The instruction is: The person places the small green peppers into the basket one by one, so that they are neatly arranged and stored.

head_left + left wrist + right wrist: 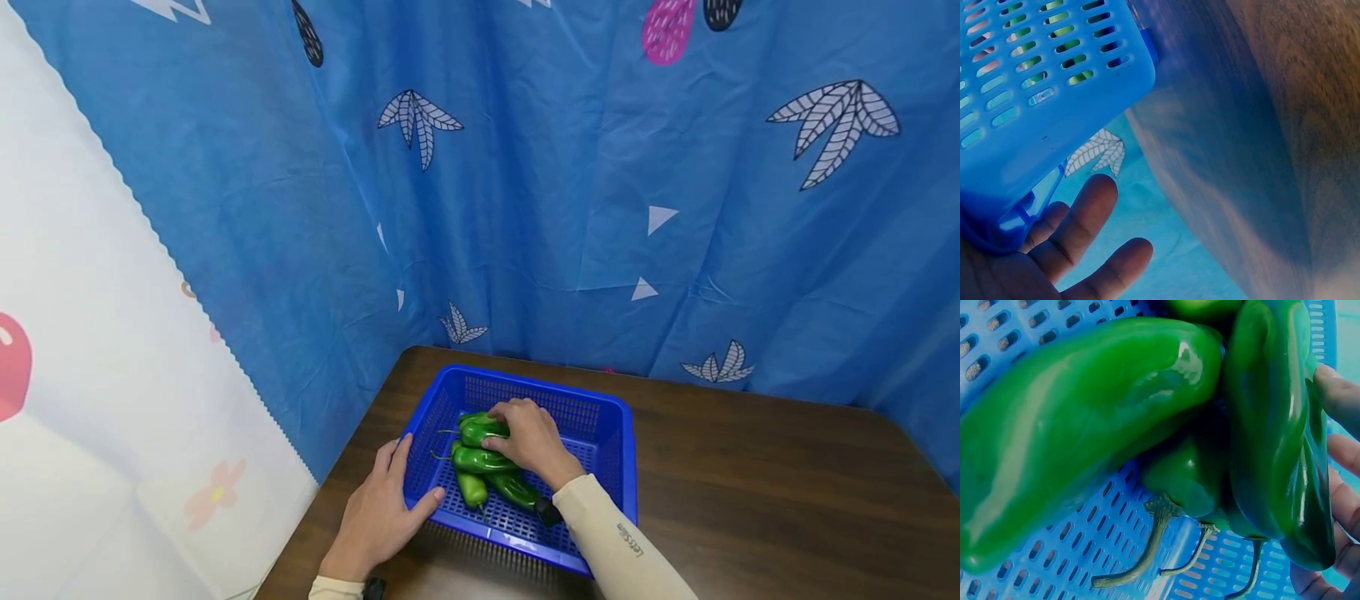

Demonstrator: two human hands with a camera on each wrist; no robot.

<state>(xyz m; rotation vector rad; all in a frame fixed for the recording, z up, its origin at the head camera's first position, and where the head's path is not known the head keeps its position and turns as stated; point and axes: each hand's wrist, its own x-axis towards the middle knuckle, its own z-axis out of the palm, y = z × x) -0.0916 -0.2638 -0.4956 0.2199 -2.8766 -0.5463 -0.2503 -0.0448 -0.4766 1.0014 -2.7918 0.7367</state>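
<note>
A blue plastic basket with slotted walls holds several glossy green peppers toward its left side. My right hand reaches into it from above, thumb and fingers bent around a green pepper at the back of the pile. In the right wrist view, the fingers lie along the far side of two upright-looking peppers, and a large pepper fills the left. My left hand rests at the basket's near left corner, fingers extended along the outside and thumb at the rim.
The basket stands on a dark brown wooden table, which extends to the right. A blue patterned curtain hangs behind the table's far edge, and a white floral sheet hangs at the left.
</note>
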